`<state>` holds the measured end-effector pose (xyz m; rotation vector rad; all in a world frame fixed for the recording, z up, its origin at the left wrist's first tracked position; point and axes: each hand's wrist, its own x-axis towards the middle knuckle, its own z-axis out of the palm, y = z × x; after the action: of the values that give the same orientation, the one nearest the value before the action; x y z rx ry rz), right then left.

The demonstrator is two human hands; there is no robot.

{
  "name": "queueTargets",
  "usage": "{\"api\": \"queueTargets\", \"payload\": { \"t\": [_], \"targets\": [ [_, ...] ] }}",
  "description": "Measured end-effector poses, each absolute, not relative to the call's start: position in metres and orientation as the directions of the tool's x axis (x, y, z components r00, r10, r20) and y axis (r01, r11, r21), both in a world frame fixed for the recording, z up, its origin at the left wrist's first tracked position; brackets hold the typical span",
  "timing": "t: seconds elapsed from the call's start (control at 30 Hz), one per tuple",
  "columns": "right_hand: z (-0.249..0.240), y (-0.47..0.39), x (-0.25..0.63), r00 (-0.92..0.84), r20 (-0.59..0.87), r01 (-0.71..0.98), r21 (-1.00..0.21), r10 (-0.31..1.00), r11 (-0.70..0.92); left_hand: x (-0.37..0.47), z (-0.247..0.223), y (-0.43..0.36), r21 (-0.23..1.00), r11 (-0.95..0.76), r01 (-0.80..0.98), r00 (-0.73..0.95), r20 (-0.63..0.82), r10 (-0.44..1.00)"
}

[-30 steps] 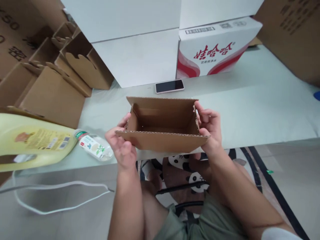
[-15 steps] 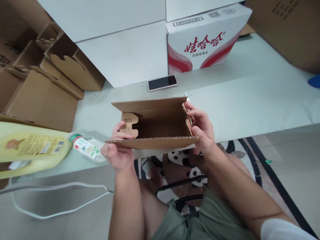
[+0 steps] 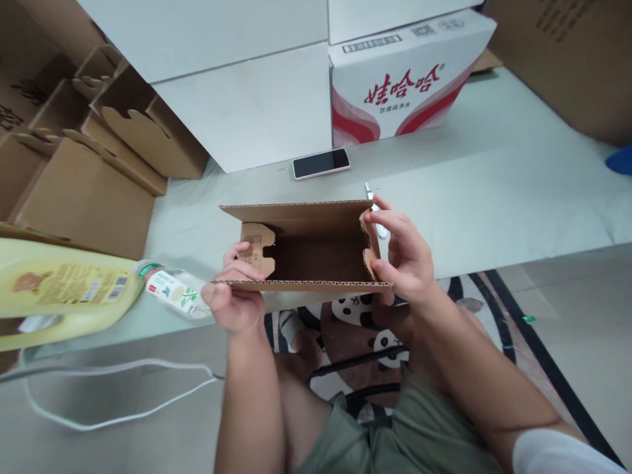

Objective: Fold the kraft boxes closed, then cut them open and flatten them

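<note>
Forearms (image 3: 249, 385) angle inward, and from here I have the left hand (image 3: 236, 296) with fingers clamped on one end of the cardboard box (image 3: 311, 227), the right hand (image 3: 407, 260) with fingers clamped on the other, thumb and forefinger apart. It is by the near edge of the surface (image 3: 498, 197), whose open room stretches rightward; mouth up, long axis left to right, phone (image 3: 321, 164) beyond.

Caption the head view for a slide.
Left hand and right hand at opposite ends of an open cardboard box, smartphone lying beyond.
</note>
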<state>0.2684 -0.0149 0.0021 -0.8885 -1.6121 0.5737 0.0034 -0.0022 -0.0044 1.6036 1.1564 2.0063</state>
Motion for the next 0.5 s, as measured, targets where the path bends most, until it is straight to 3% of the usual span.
{"api": "queueTargets", "payload": {
  "t": [0.3,0.5],
  "targets": [
    [0.0049,-0.0152,0.275,-0.156,0.533,0.14,-0.822,0.832,0.552,0.0031,-0.0053,-0.0017,0.721,-0.68,0.13,-0.268,0.686,0.676],
    [0.0052,-0.007,0.2726,-0.23,0.409,0.175,-0.875,0.883,0.451,0.0092,-0.0076,-0.0014,0.8,-0.578,0.16,-0.36,0.593,0.721]
  ]
}}
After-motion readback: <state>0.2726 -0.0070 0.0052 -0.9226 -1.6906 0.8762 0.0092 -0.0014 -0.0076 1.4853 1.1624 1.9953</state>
